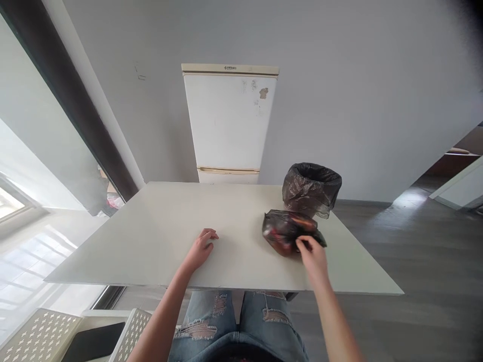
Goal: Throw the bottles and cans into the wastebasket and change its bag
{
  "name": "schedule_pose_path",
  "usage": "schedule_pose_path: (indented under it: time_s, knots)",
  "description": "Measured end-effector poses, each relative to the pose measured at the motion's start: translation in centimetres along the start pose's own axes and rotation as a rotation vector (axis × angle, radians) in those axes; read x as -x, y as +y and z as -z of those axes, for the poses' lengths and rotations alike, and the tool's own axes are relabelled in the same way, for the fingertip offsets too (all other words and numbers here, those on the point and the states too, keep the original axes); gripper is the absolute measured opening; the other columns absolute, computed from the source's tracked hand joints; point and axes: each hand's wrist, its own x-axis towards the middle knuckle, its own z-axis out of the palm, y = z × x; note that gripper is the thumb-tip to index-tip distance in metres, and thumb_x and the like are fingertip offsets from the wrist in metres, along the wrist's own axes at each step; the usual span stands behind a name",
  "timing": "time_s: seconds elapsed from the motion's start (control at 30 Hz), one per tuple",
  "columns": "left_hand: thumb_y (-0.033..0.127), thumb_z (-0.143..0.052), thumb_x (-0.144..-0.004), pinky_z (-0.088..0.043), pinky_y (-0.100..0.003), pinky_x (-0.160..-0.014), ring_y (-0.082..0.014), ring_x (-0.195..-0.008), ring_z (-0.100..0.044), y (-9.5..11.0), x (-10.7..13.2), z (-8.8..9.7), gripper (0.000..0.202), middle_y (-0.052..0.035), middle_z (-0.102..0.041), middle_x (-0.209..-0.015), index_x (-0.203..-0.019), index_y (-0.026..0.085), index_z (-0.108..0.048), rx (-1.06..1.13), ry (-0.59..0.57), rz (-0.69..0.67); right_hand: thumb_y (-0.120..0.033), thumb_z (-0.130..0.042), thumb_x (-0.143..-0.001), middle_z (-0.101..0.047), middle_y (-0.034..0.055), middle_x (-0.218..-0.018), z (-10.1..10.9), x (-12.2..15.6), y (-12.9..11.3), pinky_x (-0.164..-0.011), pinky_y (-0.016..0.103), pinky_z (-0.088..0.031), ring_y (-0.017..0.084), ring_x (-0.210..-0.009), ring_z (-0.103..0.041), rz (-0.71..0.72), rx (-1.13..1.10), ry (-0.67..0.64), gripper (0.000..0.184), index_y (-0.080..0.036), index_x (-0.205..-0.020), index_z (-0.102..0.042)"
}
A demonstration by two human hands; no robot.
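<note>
A thin black plastic bag lies on the right part of the white table. Reddish and orange shapes show dimly through its film, too blurred to name. My right hand pinches the near right side of this bag between thumb and fingers. To the left, my left hand rests on the tabletop, holding nothing, its fingers loosely bent and the thumb apart. Behind the bag stands a bin lined with a dark plastic bag, at the table's back right edge; its inside is mostly hidden.
A white fridge stands against the grey wall beyond the table. At the lower left is a light perforated plastic basket with a dark flat object beside it. Grey flooring runs along the right.
</note>
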Motion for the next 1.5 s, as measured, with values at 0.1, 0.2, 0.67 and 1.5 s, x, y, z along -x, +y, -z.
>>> schedule_pose_path:
  time_s: [0.1, 0.2, 0.67, 1.5]
  knots:
    - [0.009, -0.047, -0.083, -0.051, -0.042, -0.111, -0.0228, -0.119, -0.065, 0.1, 0.0, 0.1, 0.034, -0.0084, -0.063, -0.125, -0.107, 0.023, -0.066, 0.024, -0.001, 0.001, -0.050, -0.064, -0.092, -0.077, 0.0097, -0.088, -4.7, 3.0, -3.5, -0.067, 0.040, -0.059, 0.027, -0.071, -0.070, 0.202, -0.081, -0.144, 0.031, -0.020, -0.095, -0.073]
    - [0.015, -0.048, -0.091, -0.053, -0.041, -0.106, -0.0215, -0.112, -0.067, 0.5, -0.1, 0.2, 0.026, -0.0077, -0.066, -0.120, -0.109, 0.024, -0.065, 0.035, -0.006, -0.006, -0.039, -0.061, -0.097, -0.078, 0.0104, -0.102, -8.2, 6.1, -6.0, -0.068, 0.038, -0.062, 0.025, -0.078, -0.073, 0.363, -0.122, -0.339, 0.030, -0.022, -0.118, -0.072]
    - [0.023, -0.047, -0.103, -0.052, -0.040, -0.103, -0.0228, -0.114, -0.063, 2.8, 0.0, -0.3, 0.022, -0.0073, -0.066, -0.121, -0.110, 0.027, -0.068, -0.134, 0.087, -0.078, -0.020, -0.060, -0.099, -0.060, 0.0083, -0.097, -7.8, 7.1, -6.2, -0.079, 0.043, -0.059, 0.026, -0.086, -0.061, 0.788, 0.261, -0.172, 0.040, -0.023, -0.139, -0.060]
    - [0.023, -0.050, -0.105, -0.045, -0.036, -0.082, -0.0226, -0.085, -0.057, 2.4, -6.8, -4.3, 0.018, -0.0054, -0.067, -0.085, -0.095, 0.022, -0.065, -0.333, 0.274, -0.347, -0.012, -0.044, -0.087, -0.067, 0.0038, -0.093, -13.6, -4.0, -4.2, -0.087, 0.035, -0.047, 0.021, -0.089, -0.061, 0.545, -0.299, -0.423, 0.025, -0.023, -0.095, -0.065]
